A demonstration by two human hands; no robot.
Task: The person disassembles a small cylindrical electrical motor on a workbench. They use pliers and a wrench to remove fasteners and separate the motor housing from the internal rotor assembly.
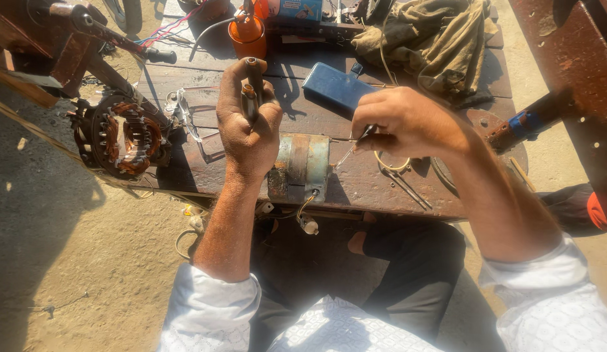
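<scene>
From the head view, the person sits at a dark, worn wooden workbench [381,189] out in bright sun. Both arms reach forward, with white sleeves pushed up.

The left hand [250,127] is closed tight around a thin dark metal tool with a round handle [254,81]. The tool stands almost upright in the fist, and its top pokes out above the fingers. The hand hovers just over the left end of a small, rusty round metal motor [300,166].

That motor lies on its side near the front edge of the workbench, between the two hands. Thin wires with a small white plug [309,225] hang down from it over the edge.

The right hand [401,120] pinches a thin silver tool with a dark grip [355,145] between its fingers. The silver tip points down and left, very near the right end of the motor. It is hard to tell if it touches.

A round motor part with copper wire coils [124,135] sits at the left end of the workbench. A flat blue box [336,88] lies behind the hands. An orange plastic bottle [247,34] stands farther back. A crumpled olive-green cloth [434,39] is heaped at the back right.
</scene>
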